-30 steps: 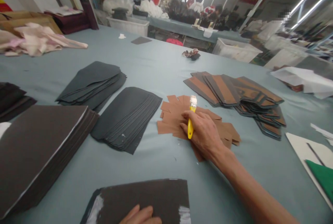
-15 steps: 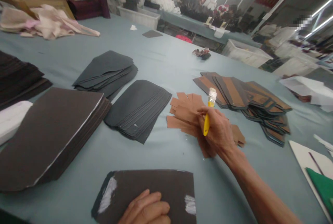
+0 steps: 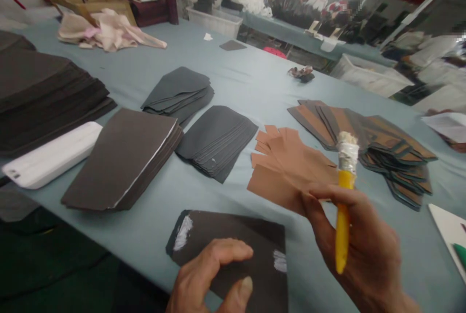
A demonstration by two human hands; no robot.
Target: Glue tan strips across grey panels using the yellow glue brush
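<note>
My right hand point(image 3: 371, 240) pinches a brown rectangular strip point(image 3: 274, 188) between thumb and finger, and also holds a yellow-handled paintbrush point(image 3: 344, 206), bristles up and coated white. Under that strip and beyond it spreads a pile of similar brown strips point(image 3: 296, 145). My left hand point(image 3: 207, 274) is over a dark brown panel point(image 3: 251, 233), its thumb and index finger spread apart with nothing between them. White smears of glue-like paste mark the panel near its left end point(image 3: 182, 233) and right edge point(image 3: 279, 260).
Dark grey fanned pieces point(image 3: 218, 140) and a thick stack of dark panels point(image 3: 124, 153) lie to the left, beside a long white case point(image 3: 54, 155). Right of the strips sit dark pieces with brown bands point(image 3: 386, 138). A white board point(image 3: 446, 235) is at far right.
My right hand has come nearer from the strip pile, bringing a brown strip along with the brush. My left hand's fingers have lifted and spread from the panel. The view has shifted left.
</note>
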